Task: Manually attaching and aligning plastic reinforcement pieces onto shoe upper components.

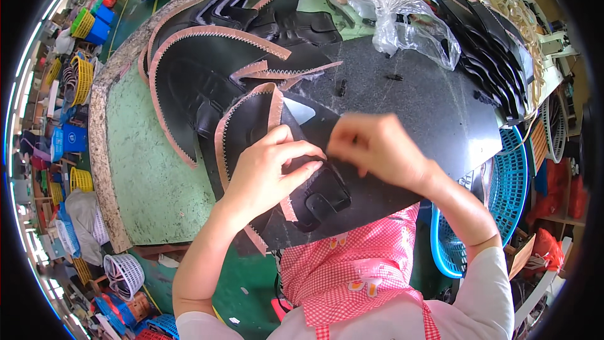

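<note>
A black leather piece (377,187), which looks like a boot upper, lies in front of me at the near edge of the table. A tan strip (221,145) with zigzag stitching runs along its curved edge, and a strap with a rounded tab (322,206) sits on it. My left hand (270,167) rests over this piece, thumb and forefinger pinched at the strap's upper end; any tiny thing between the fingertips is hidden. Close by on the right, my right hand (371,148) hovers over the same piece with bent fingers, smeared by motion.
More black uppers (182,82) with tan edging lie at the back left. A dark slab (434,107) bears two small black bits. Behind it are a clear plastic bag (402,19) and a stack of black pieces (484,56). A blue basket (513,182) stands right.
</note>
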### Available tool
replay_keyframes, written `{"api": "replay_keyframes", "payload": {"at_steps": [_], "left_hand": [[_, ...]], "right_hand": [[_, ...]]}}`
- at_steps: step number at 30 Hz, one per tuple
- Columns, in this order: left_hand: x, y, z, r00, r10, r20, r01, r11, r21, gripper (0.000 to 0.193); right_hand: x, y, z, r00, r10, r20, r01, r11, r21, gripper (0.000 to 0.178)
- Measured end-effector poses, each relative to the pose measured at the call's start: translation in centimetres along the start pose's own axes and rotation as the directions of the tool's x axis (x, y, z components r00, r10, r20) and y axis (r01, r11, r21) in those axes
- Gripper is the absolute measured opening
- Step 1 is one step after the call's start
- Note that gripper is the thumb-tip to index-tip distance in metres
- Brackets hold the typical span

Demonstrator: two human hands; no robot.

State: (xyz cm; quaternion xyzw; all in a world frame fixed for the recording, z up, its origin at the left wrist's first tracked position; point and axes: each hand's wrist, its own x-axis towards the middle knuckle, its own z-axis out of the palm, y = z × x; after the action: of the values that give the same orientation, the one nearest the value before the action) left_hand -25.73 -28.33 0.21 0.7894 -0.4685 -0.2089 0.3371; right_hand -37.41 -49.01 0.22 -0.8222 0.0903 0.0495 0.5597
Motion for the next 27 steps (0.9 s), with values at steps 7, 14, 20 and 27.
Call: {"api": "replay_keyframes", "payload": {"at_steps": [7,14,20,27], "left_hand": [[-0.3,-0.8,1.4,0.991,0.052,-0.124,-0.062,0.995,-0.081,0.018],[-0.6,-0.9,2.0,0.992,0.02,-0.125,-0.034,0.993,-0.114,0.018],[0.1,-1.3,1.1,0.99,0.047,-0.133,-0.07,0.982,-0.173,0.016],[0.1,-1.6,0.5,0.996,-0.038,-0.081,0.01,0.945,-0.326,0.014]], "right_hand": [[4.4,2.3,-1.5,0.864,-0.297,-0.406,0.071,0.871,-0.487,0.022],[3.4,1.7,-1.9,0.942,-0.149,-0.301,0.091,0.975,-0.201,0.015],[1.1,-0.6,-1.8,0.997,0.076,0.035,-0.083,0.906,0.415,0.01],[0.8,-0.4,-0.7,0.998,0.06,0.019,-0.063,0.931,0.361,0.013]]}}
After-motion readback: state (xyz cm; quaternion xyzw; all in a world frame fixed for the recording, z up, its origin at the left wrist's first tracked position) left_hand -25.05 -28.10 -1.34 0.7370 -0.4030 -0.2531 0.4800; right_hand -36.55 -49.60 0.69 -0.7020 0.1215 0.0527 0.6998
